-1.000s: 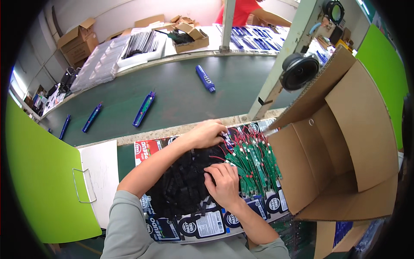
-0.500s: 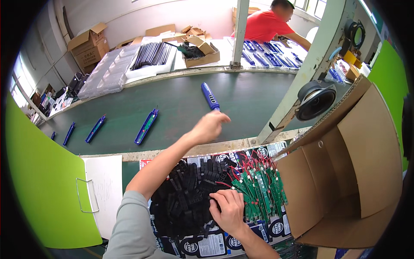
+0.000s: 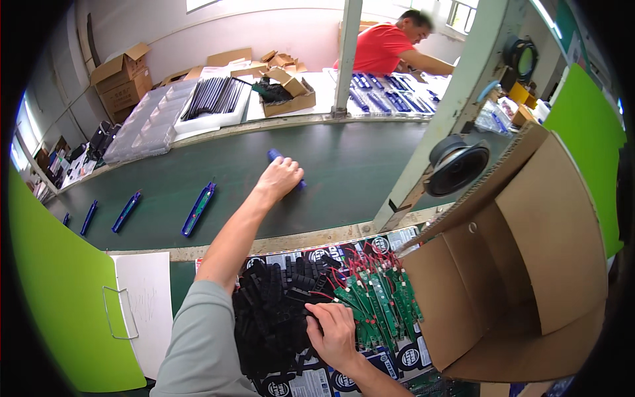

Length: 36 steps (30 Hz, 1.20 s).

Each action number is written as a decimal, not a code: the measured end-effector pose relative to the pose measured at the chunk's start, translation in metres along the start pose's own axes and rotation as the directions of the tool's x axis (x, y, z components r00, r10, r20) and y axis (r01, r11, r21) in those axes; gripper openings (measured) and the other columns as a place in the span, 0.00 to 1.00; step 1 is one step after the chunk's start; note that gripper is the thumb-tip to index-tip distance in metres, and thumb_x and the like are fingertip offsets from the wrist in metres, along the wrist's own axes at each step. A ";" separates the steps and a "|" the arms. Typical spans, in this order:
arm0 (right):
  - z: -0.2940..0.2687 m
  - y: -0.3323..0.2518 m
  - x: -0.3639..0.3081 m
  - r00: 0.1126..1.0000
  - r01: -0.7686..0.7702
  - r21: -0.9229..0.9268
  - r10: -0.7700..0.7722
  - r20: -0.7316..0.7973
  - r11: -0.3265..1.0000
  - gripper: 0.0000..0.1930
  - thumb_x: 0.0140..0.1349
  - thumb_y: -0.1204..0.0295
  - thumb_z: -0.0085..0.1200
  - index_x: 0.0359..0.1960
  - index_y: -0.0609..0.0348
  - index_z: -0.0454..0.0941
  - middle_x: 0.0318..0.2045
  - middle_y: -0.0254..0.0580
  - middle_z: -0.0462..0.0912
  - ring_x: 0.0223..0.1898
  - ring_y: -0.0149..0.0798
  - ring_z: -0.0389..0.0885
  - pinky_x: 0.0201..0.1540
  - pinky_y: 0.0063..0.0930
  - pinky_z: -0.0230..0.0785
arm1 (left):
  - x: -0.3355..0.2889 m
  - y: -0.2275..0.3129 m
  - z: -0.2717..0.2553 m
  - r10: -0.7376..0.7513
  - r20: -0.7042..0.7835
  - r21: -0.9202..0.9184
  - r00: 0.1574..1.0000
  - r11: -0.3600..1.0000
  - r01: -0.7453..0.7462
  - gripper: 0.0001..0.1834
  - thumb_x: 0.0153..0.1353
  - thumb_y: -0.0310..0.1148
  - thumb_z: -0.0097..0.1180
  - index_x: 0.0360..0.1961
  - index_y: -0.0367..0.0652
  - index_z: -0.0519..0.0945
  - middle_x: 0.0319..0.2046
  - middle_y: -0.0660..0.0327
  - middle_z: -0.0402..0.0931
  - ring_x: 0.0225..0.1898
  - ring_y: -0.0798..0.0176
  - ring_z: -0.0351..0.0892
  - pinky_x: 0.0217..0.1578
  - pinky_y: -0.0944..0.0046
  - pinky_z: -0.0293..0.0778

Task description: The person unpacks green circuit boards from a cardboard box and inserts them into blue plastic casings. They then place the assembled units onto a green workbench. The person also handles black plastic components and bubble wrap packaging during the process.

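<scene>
My left hand (image 3: 280,178) is stretched out over the green conveyor belt, its fingers wrapped round a blue tube-shaped plastic casing (image 3: 273,154). Both ends of the casing stick out past the hand. Lower down, my right hand (image 3: 336,334) rests with curled fingers at the border between a heap of small black parts (image 3: 268,317) and a pile of green circuit boards (image 3: 380,298) with red wires. Its fingertips meet the black parts; whatever they pinch is hidden. To the left on the belt lies an open blue casing (image 3: 198,210) with a green board inside.
Further blue casings (image 3: 126,212) lie along the belt (image 3: 238,159) to the left. An open cardboard box (image 3: 456,291) stands at the right, beneath a round speaker (image 3: 458,165) near a post. A green panel (image 3: 66,284) borders the left. Across the belt, a person in red (image 3: 380,49) works over blue casings.
My left hand has come down from the near end of the blue casing to close over its middle. The right hand stays by the black parts. The whole view has shifted slightly.
</scene>
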State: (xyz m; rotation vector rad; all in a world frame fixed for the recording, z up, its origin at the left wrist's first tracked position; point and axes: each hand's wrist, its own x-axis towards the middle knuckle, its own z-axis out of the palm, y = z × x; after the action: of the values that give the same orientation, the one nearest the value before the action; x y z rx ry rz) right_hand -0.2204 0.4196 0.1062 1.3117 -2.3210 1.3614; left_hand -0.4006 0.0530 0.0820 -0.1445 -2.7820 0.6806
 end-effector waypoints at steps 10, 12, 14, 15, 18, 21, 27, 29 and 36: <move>-0.006 -0.004 0.003 0.989 0.010 0.066 0.000 -0.149 0.998 0.11 0.62 0.79 0.60 0.46 0.61 0.82 0.42 0.49 0.85 0.44 0.52 0.82 0.49 0.43 0.71 | -0.108 0.019 -0.155 -0.549 -0.181 -0.870 0.816 0.477 0.128 0.27 0.61 0.29 0.59 0.61 0.34 0.71 0.43 0.53 0.77 0.44 0.54 0.82 0.49 0.55 0.79; -0.010 -0.003 0.004 0.985 -0.007 0.058 0.017 -0.172 0.998 0.10 0.63 0.80 0.57 0.45 0.62 0.82 0.42 0.51 0.84 0.44 0.54 0.82 0.49 0.43 0.72 | -0.138 0.029 -0.176 -0.615 -0.150 -0.961 0.774 0.276 0.032 0.30 0.67 0.26 0.55 0.69 0.34 0.66 0.48 0.52 0.76 0.43 0.59 0.80 0.50 0.59 0.78; -0.017 -0.007 0.007 0.979 -0.017 0.079 0.033 -0.201 0.997 0.10 0.65 0.80 0.56 0.46 0.63 0.82 0.39 0.51 0.83 0.40 0.51 0.81 0.45 0.40 0.73 | -0.166 0.046 -0.199 -0.698 -0.063 -0.996 0.713 0.003 -0.085 0.28 0.71 0.28 0.52 0.70 0.34 0.65 0.49 0.54 0.76 0.45 0.62 0.79 0.50 0.60 0.77; -0.020 -0.009 0.008 0.978 -0.032 0.113 0.055 -0.200 0.993 0.10 0.66 0.80 0.55 0.47 0.64 0.82 0.38 0.51 0.83 0.39 0.51 0.81 0.44 0.38 0.74 | -0.179 0.057 -0.208 -0.731 -0.005 -0.980 0.682 -0.131 -0.148 0.27 0.73 0.28 0.50 0.70 0.35 0.65 0.49 0.55 0.77 0.45 0.64 0.79 0.51 0.60 0.77; -0.028 -0.016 0.011 0.970 -0.152 0.199 0.185 -0.156 0.968 0.09 0.67 0.77 0.60 0.48 0.63 0.84 0.35 0.45 0.82 0.34 0.36 0.81 0.36 0.26 0.72 | -0.215 0.083 -0.222 -0.604 0.193 -0.906 0.773 -0.412 -0.096 0.27 0.78 0.42 0.50 0.69 0.36 0.65 0.53 0.53 0.78 0.47 0.63 0.82 0.51 0.61 0.78; -0.028 -0.002 0.006 0.933 -0.280 0.553 0.358 -0.035 0.785 0.10 0.68 0.77 0.61 0.49 0.64 0.81 0.38 0.35 0.82 0.37 0.25 0.78 0.40 0.21 0.72 | -0.223 0.111 -0.222 -0.398 0.386 -0.665 0.833 -0.745 -0.048 0.28 0.78 0.45 0.50 0.70 0.39 0.65 0.54 0.52 0.79 0.48 0.61 0.82 0.51 0.59 0.80; -0.051 -0.023 0.021 0.935 -0.313 0.551 0.354 0.034 0.773 0.11 0.66 0.84 0.58 0.49 0.67 0.80 0.40 0.36 0.84 0.38 0.24 0.79 0.43 0.19 0.72 | -0.217 0.139 -0.211 -0.212 0.424 -0.468 0.881 -0.884 0.012 0.24 0.79 0.45 0.46 0.66 0.40 0.67 0.52 0.55 0.78 0.45 0.64 0.81 0.49 0.59 0.81; -0.054 -0.025 0.024 0.943 -0.272 0.581 0.333 0.001 0.768 0.12 0.66 0.83 0.59 0.50 0.68 0.81 0.40 0.36 0.84 0.36 0.24 0.78 0.42 0.19 0.71 | -0.216 0.148 -0.208 -0.176 0.430 -0.471 0.886 -0.880 0.053 0.23 0.79 0.44 0.46 0.65 0.40 0.68 0.51 0.57 0.78 0.45 0.64 0.81 0.49 0.59 0.81; -0.059 -0.036 0.043 0.989 -0.089 0.168 0.108 -0.106 0.982 0.07 0.58 0.83 0.64 0.38 0.64 0.83 0.37 0.39 0.84 0.30 0.29 0.76 0.35 0.25 0.70 | -0.211 0.160 -0.215 -0.128 0.346 -0.477 0.930 -0.877 0.057 0.29 0.78 0.38 0.47 0.74 0.36 0.63 0.56 0.57 0.75 0.49 0.65 0.80 0.52 0.60 0.81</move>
State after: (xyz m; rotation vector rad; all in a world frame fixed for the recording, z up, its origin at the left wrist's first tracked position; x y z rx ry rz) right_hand -0.2363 0.4306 0.1853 1.1383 -2.2675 1.6425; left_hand -0.1324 0.2547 0.1400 0.1008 -1.4272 -2.6884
